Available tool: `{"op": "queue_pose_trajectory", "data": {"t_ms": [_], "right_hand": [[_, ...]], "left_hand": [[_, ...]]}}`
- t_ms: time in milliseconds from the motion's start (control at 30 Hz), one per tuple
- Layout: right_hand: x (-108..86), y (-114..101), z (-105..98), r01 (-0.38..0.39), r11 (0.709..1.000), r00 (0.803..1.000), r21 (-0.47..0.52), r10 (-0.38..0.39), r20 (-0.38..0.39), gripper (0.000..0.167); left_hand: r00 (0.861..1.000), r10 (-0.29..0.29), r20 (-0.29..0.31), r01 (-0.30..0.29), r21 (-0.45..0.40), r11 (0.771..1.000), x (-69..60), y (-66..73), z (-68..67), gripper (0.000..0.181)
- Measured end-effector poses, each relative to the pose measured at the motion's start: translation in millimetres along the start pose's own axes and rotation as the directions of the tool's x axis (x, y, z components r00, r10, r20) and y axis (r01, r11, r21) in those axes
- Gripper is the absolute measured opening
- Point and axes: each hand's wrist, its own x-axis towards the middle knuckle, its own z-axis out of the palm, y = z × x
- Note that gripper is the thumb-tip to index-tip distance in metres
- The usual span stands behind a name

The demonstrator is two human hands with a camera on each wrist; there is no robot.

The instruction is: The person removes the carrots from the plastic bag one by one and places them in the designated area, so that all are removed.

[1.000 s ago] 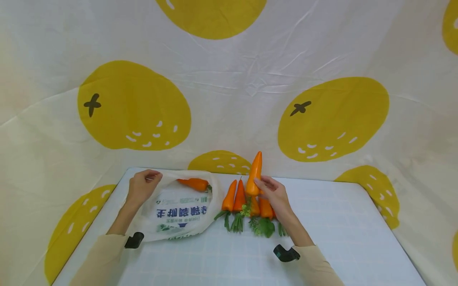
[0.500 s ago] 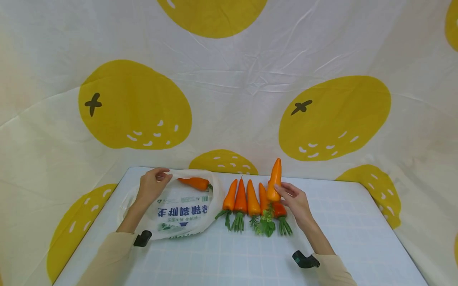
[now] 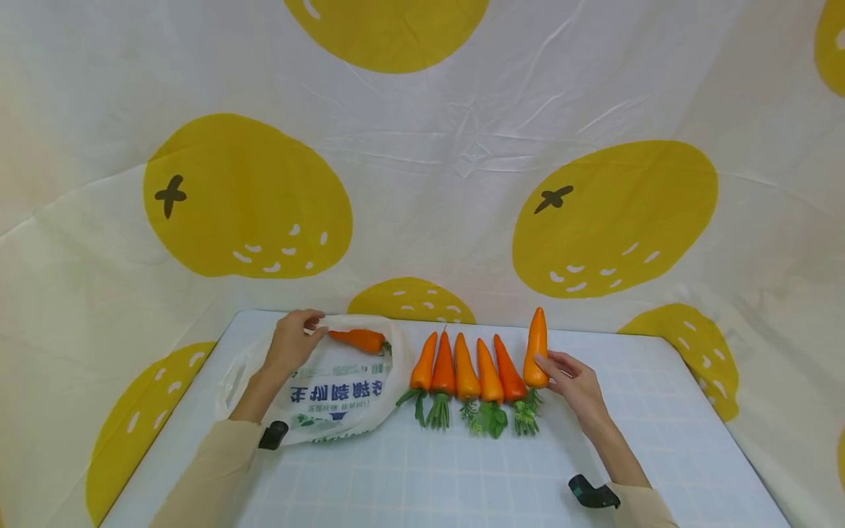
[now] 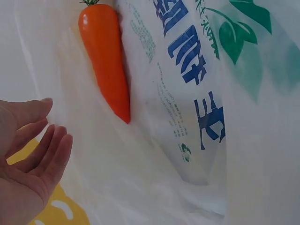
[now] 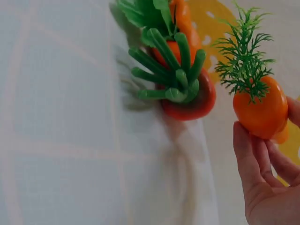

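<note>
My right hand (image 3: 578, 387) pinches an orange toy carrot (image 3: 537, 350) by its thick end, tip pointing away. In the right wrist view, feathery greens (image 5: 246, 61) sprout from this carrot, which is held slightly off the table. Just left of it, several carrots (image 3: 466, 370) lie side by side, leaf ends toward me; the closest, a redder one (image 5: 190, 105), has thick green stems. At the white plastic bag (image 3: 400, 374), my left hand (image 3: 290, 343) hovers by the open mouth, fingers loosely bent and nothing between them. A carrot (image 4: 105, 61) lies inside the bag.
A pale blue checked cloth covers the table (image 3: 409, 484). Behind it hangs a white curtain (image 3: 422, 220) printed with yellow fruit, close to the table's back edge. The bag lies on the left half, with the carrot row to its right.
My right hand has carried the carrot rightward and lower, from over the row to its right end. My left hand has shifted a little right, toward the carrot in the bag.
</note>
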Motion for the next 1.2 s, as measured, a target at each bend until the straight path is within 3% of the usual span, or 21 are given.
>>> {"op": "queue_pose_trajectory", "data": {"t_ms": [133,500,633,833,1067,1200], "right_hand": [[0.2,7,-6,-0.021,0.998,1.000,-0.058,0.021,-0.004,0.080],[3.3,26,-17,-0.059,0.981,0.998,-0.183,0.064,0.021,0.083],[6.0,34,-19,-0.045,0.973,0.998,-0.228,0.054,0.033,0.079],[10.3,41,-17,-0.035,0.965,0.998,-0.259,0.047,0.042,0.074],[10.1,41,-15,0.029,0.933,0.998,-0.358,-0.008,0.061,0.068],[9.0,37,-16,0.053,0.915,0.996,-0.400,-0.021,0.085,0.065]], "left_hand": [[1.000,0.027,0.000,-0.027,0.008,1.000,1.9,-2.2,1.1,0.027],[1.000,0.025,-0.010,-0.024,0.092,0.996,9.3,-7.3,8.6,0.026],[0.999,0.047,-0.022,-0.044,0.127,0.991,14.0,-7.9,10.9,0.023],[1.000,0.026,-0.010,-0.024,0.142,0.990,20.4,-6.5,12.9,0.019],[1.000,0.014,0.006,-0.014,0.162,0.987,28.8,-9.6,16.3,0.014],[1.000,0.013,-0.014,-0.011,0.157,0.988,35.5,-9.8,18.4,0.014]]}}
